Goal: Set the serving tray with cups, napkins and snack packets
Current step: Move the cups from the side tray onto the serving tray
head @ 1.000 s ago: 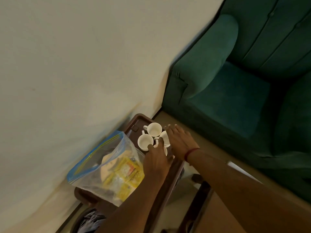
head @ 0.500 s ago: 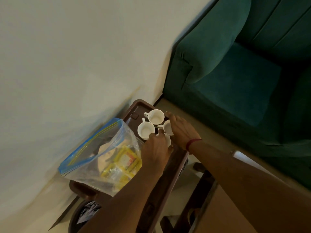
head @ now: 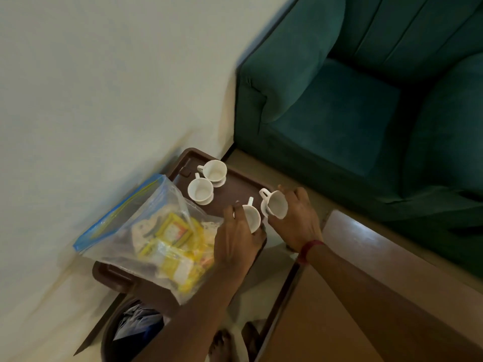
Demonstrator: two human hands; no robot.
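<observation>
Head view: packets (head: 174, 239) yellow, their print blurred, unreadable.

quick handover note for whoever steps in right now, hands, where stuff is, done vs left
Left hand: gripping a white cup low over the tray.
Right hand: holding a tilted cup at the tray's right edge.
Two more cups stand upright at the tray's far end.
Zip bag with the yellow snack packets lies on the tray's near half, open or sealed unclear.
Done: two cups placed.
Left: set down both held cups, lay out packets and napkins; no napkins clearly visible.
</observation>
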